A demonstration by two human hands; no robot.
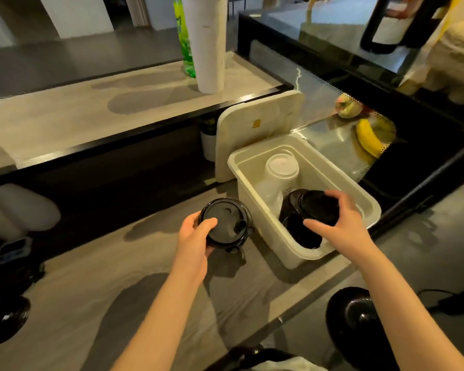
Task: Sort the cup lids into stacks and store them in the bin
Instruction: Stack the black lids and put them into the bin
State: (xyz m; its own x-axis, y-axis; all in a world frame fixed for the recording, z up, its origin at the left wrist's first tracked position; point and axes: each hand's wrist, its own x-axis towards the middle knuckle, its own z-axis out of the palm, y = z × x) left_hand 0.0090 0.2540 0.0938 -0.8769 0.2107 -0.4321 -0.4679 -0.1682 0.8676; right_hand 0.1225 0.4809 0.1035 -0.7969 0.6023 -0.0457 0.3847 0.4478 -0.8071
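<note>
Bin (pixel 268 236): cream plastic, rectangular, rounded rim. Stands on grey marbled worktop (pixel 105 277), with flat bin cover (pixel 257 129) leaning behind. Holds translucent round lids (pixel 281 167), stacked at the far end.

Black lid stack (pixel 310 207): glossy, circular. Lies inside the bin's near end, clamped by right hand (pixel 343 226), fingers (pixel 335 195) curled over the far rim, thumb on the near edge.

Black spouted lid (pixel 225 223): glossy, round. Held just left of the bin by left hand (pixel 196 239), thumb pressed on top, fingers wrapped under the left rim.
</note>
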